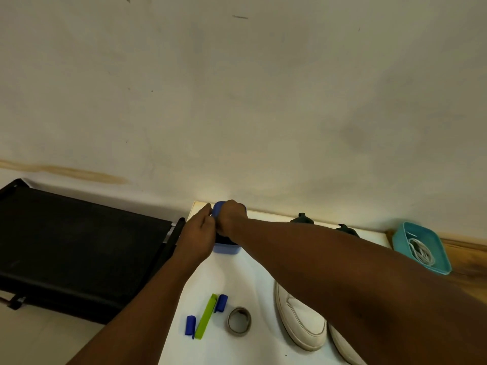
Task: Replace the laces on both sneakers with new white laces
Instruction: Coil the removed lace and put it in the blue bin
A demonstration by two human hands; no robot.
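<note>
Two white sneakers: one [303,321] sits near edge of the white table [253,280], well short of both hands and toward the person; the second [345,346] just right of it, mostly hidden under the right forearm. White laces [421,252] lie coiled in a teal tray [445,262], far right of the hands.

Both hands at the far table corner over a blue box [226,249]. Right hand [232,216] curled round a blue piece [217,208] at the box top. Left hand [200,233] fingertips pinch the same piece from the left.

Nearer the person than the hands: green clip [207,316], two blue clips [190,325] [221,302], tape roll [239,322].
</note>
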